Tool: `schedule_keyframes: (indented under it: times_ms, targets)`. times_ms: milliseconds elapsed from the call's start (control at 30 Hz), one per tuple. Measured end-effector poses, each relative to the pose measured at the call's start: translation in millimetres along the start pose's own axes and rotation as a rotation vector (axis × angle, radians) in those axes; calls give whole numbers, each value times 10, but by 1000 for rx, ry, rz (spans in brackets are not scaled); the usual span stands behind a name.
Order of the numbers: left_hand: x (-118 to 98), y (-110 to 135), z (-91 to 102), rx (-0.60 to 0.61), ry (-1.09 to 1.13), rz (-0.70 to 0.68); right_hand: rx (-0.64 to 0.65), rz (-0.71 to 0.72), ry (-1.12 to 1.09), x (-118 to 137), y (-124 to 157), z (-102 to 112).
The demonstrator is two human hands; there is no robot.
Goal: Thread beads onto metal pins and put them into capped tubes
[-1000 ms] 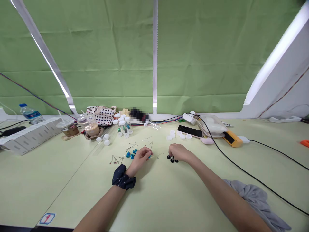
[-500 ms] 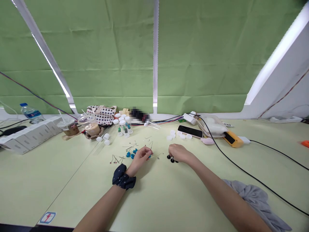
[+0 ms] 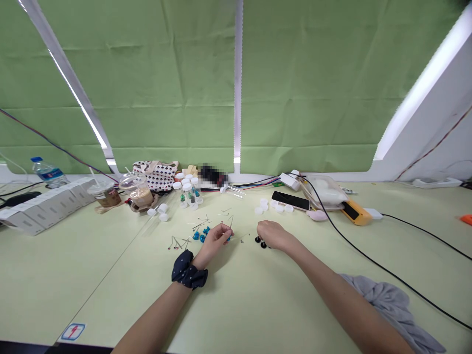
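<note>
My left hand [image 3: 217, 237] is closed, its thumb and fingertips pinching a thin bent metal wire piece [image 3: 231, 222] that points up. Small blue parts [image 3: 202, 236] lie beside and partly behind that hand. To its left, thin wire pieces with small dark ends [image 3: 178, 243] are scattered on the table. My right hand [image 3: 273, 234] is bent downward over small round black parts [image 3: 263, 244], its fingers closed. Anything between its fingertips is hidden. A few tiny bits [image 3: 242, 241] lie between the hands.
White caps [image 3: 279, 208] and a phone [image 3: 290, 200] lie beyond my right hand. Several white-capped vials [image 3: 187, 187] stand at the back. Drink cups [image 3: 142, 195] and white boxes [image 3: 47, 204] are on the left. A black cable [image 3: 361, 253] crosses the right side near a yellow device [image 3: 356, 212].
My right hand has shifted very slightly over the black parts, covering a little more of one of them. The left hand keeps its pinch on the wire piece.
</note>
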State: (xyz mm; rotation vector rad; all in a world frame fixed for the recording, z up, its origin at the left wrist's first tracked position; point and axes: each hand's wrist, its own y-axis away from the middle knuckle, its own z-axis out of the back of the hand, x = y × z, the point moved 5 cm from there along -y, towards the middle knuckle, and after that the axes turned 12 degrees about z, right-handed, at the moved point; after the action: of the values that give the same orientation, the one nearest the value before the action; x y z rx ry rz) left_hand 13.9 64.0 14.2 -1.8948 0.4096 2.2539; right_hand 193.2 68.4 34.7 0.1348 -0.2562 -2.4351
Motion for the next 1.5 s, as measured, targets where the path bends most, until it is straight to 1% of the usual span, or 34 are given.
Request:
schedule_keyframes:
  times_ms: [133,233,300,367,433,500,567,633,733,833,967,1133,1400,1500]
  targets:
    - [35,-12,1,7,94,15,-39,17,13,43,24,12]
    - [79,-27,13,8,202,59,-74,19,14,47,23,8]
    - [89,-28,9,37,265,92,-91,3,13,15,11,6]
    - [72,-17,0,81,318,103,-145,-20,11,-33,-5,33]
    - [44,2,-8,123,366,96,-254,-38,-18,-72,-15,95]
    - [27,18,-14,160,414,89,-399,-27,-106,-70,-15,175]
    - [26,24,-19,188,455,87,-545,24,-235,-10,-6,248]
    - [32,22,-25,205,482,85,-660,97,-356,95,5,297]
    - [39,17,-37,215,487,84,-770,167,-461,251,15,314]
    - [39,17,-43,206,471,85,-846,190,-487,339,14,293]
    - [48,16,-50,208,452,90,-894,196,-469,368,2,255]
    - [68,4,-44,186,413,87,-888,196,-446,383,-12,237]
    - [57,7,-50,186,393,51,-889,203,-434,414,-2,241]
    - [57,7,-46,164,362,41,-886,204,-425,427,-1,240]
